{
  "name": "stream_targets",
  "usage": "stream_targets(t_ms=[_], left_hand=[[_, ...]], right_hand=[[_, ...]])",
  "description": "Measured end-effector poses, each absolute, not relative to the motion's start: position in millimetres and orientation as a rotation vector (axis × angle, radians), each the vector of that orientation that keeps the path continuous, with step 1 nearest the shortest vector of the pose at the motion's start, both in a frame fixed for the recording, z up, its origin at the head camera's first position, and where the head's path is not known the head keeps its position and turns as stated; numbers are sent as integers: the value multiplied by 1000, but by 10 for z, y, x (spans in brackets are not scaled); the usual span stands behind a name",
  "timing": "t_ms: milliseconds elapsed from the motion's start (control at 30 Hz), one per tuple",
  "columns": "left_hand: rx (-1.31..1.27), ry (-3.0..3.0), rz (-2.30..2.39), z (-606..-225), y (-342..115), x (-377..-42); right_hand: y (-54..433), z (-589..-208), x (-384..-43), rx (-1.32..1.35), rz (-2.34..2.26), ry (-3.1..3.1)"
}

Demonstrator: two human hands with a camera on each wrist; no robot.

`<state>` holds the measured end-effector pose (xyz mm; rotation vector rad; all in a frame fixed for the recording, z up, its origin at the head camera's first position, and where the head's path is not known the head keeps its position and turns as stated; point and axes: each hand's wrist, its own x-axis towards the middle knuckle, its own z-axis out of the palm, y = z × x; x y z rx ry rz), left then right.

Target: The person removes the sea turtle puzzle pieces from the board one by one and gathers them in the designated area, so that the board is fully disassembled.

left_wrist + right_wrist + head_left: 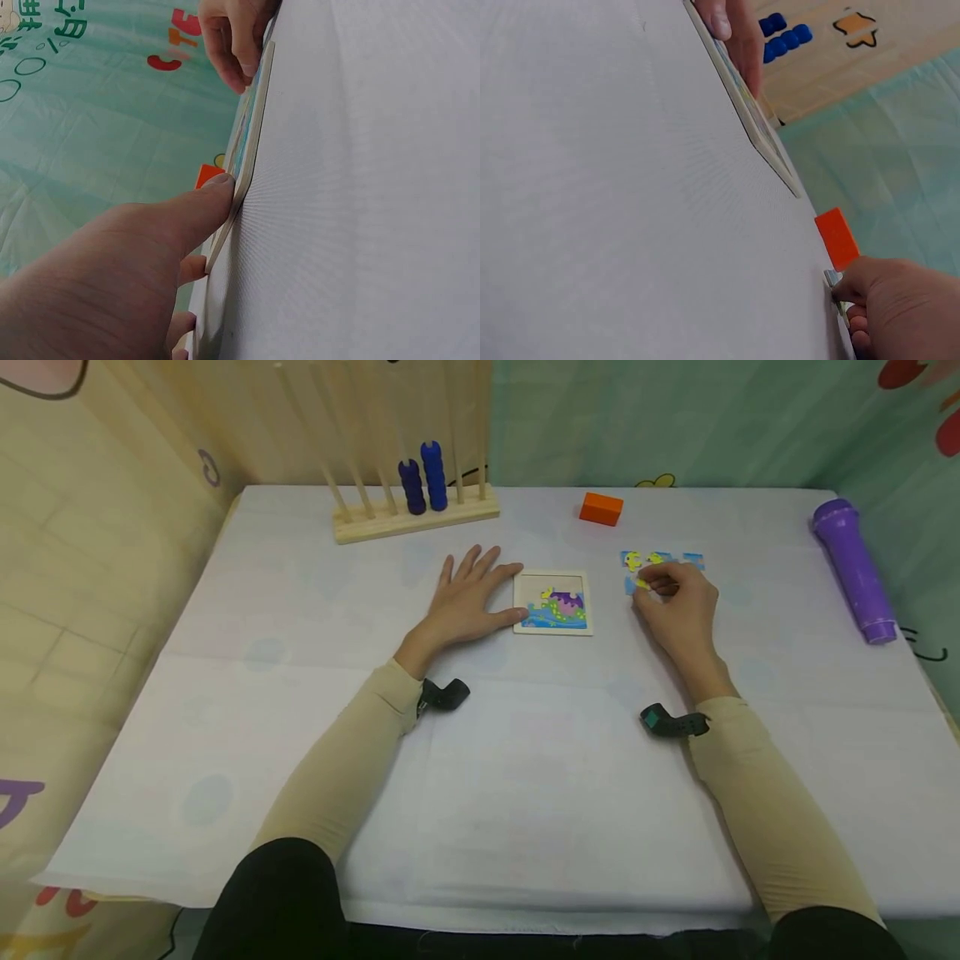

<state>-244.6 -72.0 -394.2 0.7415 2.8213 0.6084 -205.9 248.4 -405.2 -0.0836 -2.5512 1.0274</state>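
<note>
Touching the left rim of a wooden puzzle frame (570, 632) with its thumb: left hand (463, 602), fingers spread wide. Frame lies between the hands. Fitted pieces (558, 612) fill its near part; far strip bare, so perhaps over half done. Right hand (684, 614) pinches a small piece (642, 583); lifted or not, cannot tell. Loose pieces (631, 560) right of frame, slightly farther, await placing.

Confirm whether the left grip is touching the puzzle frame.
Touching. The left wrist view shows it: the left grip rests its thumb tip on the near edge of the puzzle frame, with no gap visible.
</note>
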Motion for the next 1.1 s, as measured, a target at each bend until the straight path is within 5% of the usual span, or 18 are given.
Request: stream_targets(t_ms=[1100], left_hand=[[729,2852,529,-3973,-703,-2449]], right_hand=[[1426,-4024,-2177,296,1009,-2609]])
